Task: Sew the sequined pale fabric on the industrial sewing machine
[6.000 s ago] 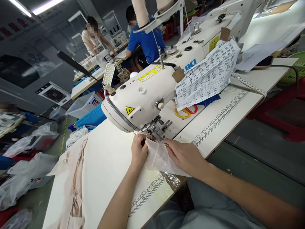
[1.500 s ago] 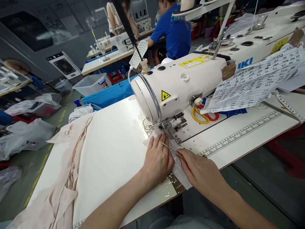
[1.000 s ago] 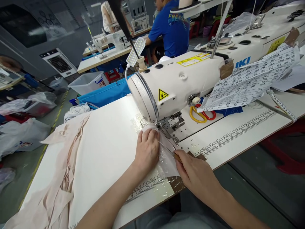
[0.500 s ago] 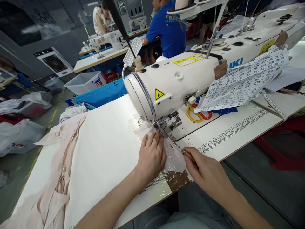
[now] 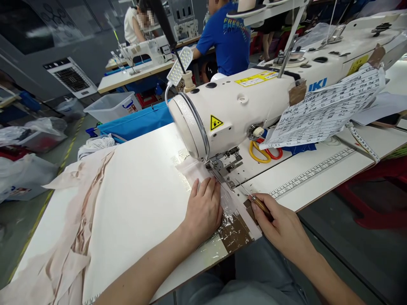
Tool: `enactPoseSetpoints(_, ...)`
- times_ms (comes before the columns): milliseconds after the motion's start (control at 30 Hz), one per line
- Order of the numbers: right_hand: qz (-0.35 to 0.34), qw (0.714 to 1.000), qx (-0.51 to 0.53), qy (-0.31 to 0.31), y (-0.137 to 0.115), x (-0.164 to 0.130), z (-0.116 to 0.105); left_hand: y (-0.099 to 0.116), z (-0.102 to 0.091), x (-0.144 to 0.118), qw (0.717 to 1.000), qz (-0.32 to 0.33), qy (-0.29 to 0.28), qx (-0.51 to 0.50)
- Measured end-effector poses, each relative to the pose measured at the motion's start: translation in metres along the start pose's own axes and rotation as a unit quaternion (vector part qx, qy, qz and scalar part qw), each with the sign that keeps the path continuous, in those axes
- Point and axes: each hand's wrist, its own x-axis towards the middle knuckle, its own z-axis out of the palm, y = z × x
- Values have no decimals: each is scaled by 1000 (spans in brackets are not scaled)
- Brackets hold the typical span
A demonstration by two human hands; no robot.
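Observation:
My left hand [image 5: 203,209] lies flat, fingers apart, on a thin pale fabric piece [image 5: 195,169] that runs under the presser foot [image 5: 219,167] of a white sewing machine [image 5: 241,106]. My right hand [image 5: 281,226] grips a thin metal awl with a wooden handle [image 5: 258,203]; its tip points toward the presser foot, just right of the fabric. Both hands rest on the white table [image 5: 140,199] near its front edge.
Pale pink fabric [image 5: 79,220] is heaped at the table's left end. Yellow and red scissors [image 5: 263,153] lie behind the machine head under a printed paper sheet [image 5: 324,112]. A blue bin [image 5: 133,125] stands behind the table. Two other people sit at machines further back.
The fabric has fed further back under the presser foot. My left hand stays flat on it, and my right hand has drawn the awl slightly right and toward me.

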Motion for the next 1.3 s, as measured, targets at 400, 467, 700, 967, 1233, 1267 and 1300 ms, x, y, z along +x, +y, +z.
enactPoseSetpoints(400,8,1000,-2,-5,1,0,1,2,-2,0,1000,3,-8,11)
enactPoseSetpoints(467,9,1000,-3,-3,1,0,1,1,-3,0,1000,2,-16,11)
enactPoseSetpoints(700,16,1000,11,-2,-1,1,0,2,-2,-1,1000,2,-19,-10)
enactPoseSetpoints(967,11,999,35,-9,-4,-3,-1,2,-2,0,1000,3,-3,-1)
enactPoseSetpoints(1233,-10,1000,16,-20,-7,2,2,-2,3,1,1000,-5,8,2)
enactPoseSetpoints(1267,-22,999,16,-17,-8,4,3,-3,5,2,1000,-7,12,2)
enactPoseSetpoints(1300,-36,999,19,-11,-10,6,5,-4,6,3,1000,-10,16,0)
